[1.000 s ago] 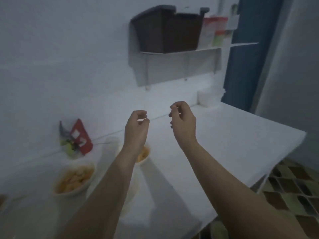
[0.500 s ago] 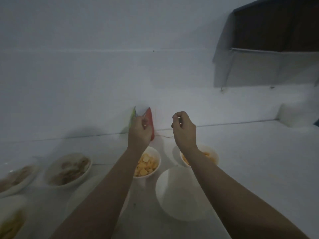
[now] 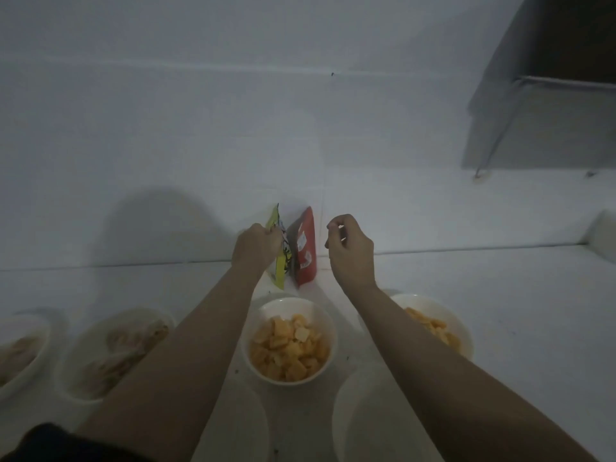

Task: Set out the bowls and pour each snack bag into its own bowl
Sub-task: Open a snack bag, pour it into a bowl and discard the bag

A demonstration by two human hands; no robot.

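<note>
Two snack bags stand upright at the back edge of the tabletop (image 3: 500, 295), leaning against the white wall (image 3: 200, 128): a yellow-green bag (image 3: 281, 261) on the left and a red bag (image 3: 306, 251) touching it on the right. The left hand (image 3: 256, 250) reaches to the yellow-green bag, its fingers curled round the bag's upper left edge. The right hand (image 3: 350, 253) hangs in the air just right of the red bag, apart from it, with fingers curled inward and nothing between them.

In front of the bags sits a white bowl (image 3: 289, 341) heaped with orange-yellow snack pieces. To its right, partly hidden by the right forearm, a second white bowl (image 3: 443, 325) holds similar orange pieces. Toward the left edge, two more bowls (image 3: 110, 351) (image 3: 20, 351) hold paler brownish snacks, blurred in the dim light. Nearer the front edge, two white bowls (image 3: 366, 421) (image 3: 243, 425) lie under the forearms; their insides look bare where visible.

The tabletop is white and smooth, meeting the plain white wall at a thin seam. At the upper right a wall shelf (image 3: 566, 81) carries a dark container (image 3: 580, 35). The room is dimly lit.
</note>
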